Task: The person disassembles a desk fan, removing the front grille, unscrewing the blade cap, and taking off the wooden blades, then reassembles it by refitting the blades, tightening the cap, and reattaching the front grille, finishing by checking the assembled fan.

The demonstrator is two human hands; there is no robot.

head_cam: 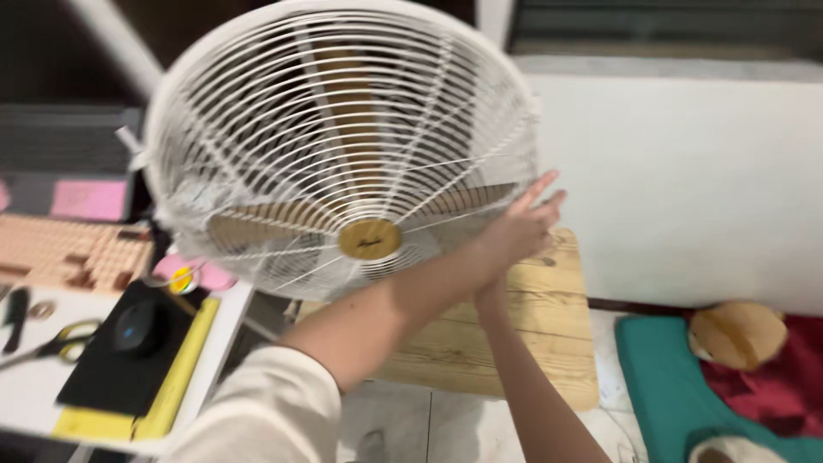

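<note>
Gripping a fan cage at its right rim

Standing by, I see from the head view a white wire fan cage [343,146] with a gold hub cap [369,238] and pale wooden-looking blades behind it, tilted and held up in the far middle of the scene, above a wooden stool top [531,334]. Both arms reach up from the near side to the guard's right edge. The left hand [523,227] lies flat against the rim with fingers stretched out and close together, not curled round a wire. The right hand [490,296] sits just beneath it, mostly hidden, so I cannot tell whether it is open or closed. The picture is blurred, and fine detail of the wires is lost.

At the left, a white desk [34,403] carries a keyboard [60,253], a dark mouse [137,327] on a black pad, and yellow-handled scissors [51,343]. A teal mat [677,377] lies at the near right.

To handle this well, I judge the palms should press evenly on the rim, keeping fingers outside the wires
</note>
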